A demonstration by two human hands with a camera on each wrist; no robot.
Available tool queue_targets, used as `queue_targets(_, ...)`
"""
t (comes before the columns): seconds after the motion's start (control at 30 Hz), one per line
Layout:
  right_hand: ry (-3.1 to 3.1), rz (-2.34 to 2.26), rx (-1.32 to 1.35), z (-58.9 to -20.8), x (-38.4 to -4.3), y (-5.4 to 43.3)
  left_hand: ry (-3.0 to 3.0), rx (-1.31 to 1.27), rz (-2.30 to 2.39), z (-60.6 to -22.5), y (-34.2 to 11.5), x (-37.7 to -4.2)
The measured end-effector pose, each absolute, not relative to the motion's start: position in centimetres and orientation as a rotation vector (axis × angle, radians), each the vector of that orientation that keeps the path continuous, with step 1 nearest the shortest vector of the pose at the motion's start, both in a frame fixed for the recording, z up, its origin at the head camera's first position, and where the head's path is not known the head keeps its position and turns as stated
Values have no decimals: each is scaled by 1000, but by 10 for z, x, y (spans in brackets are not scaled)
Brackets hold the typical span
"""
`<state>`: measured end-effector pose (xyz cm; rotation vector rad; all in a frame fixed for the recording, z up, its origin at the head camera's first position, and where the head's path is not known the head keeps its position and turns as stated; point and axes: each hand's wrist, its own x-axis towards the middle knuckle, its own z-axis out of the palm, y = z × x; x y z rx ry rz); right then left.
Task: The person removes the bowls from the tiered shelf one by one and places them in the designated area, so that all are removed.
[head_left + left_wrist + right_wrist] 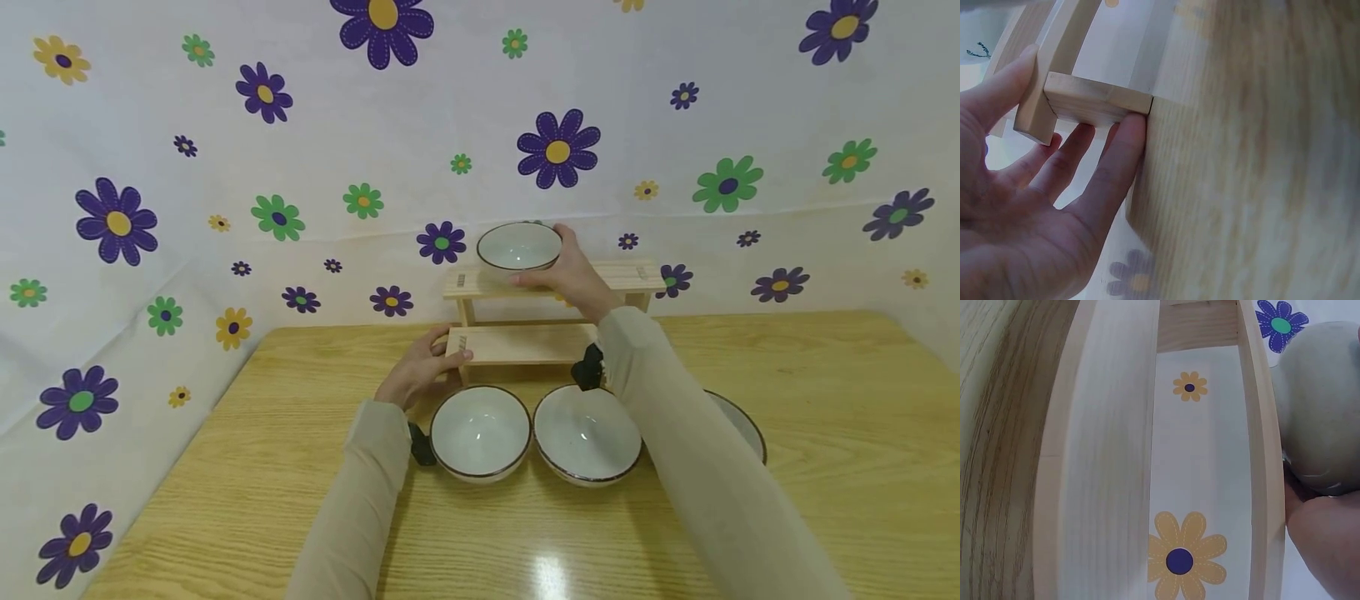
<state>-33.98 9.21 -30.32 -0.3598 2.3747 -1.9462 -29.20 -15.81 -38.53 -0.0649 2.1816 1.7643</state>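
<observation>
A two-step wooden shelf stand (517, 344) stands at the back of the table. At the left end of its lower step, my left hand (420, 367) grips the wood, with the thumb (1007, 84) on the board and the fingers against the leg. My right hand (573, 275) holds a white bowl (517, 247) with a dark rim by its right side, at the upper step. Whether the bowl's base touches that board I cannot tell. In the right wrist view the bowl (1322, 406) shows beside the upper board.
Two similar bowls, a left one (480, 433) and a middle one (581, 437), stand side by side before the stand. A third bowl (742, 425) is partly hidden behind my right sleeve (697, 442). A flower-printed cloth (450, 100) hangs behind the wooden table (225, 500).
</observation>
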Motion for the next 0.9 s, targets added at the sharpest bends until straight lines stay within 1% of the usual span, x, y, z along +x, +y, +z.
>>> queue_targets(0.33, 2434, -1891, -394, -294, -331, 100, 2168, -96, 1775, -387, -157, -294)
queue_targets(0.63, 2423, -1850, -441, -296, -328, 116, 2151, -88, 1780, -387, -158, -294)
queue_targets(0.9, 2476, -1832, -474, -290, -321, 131, 2142, -99, 1780, -384, -157, -294)
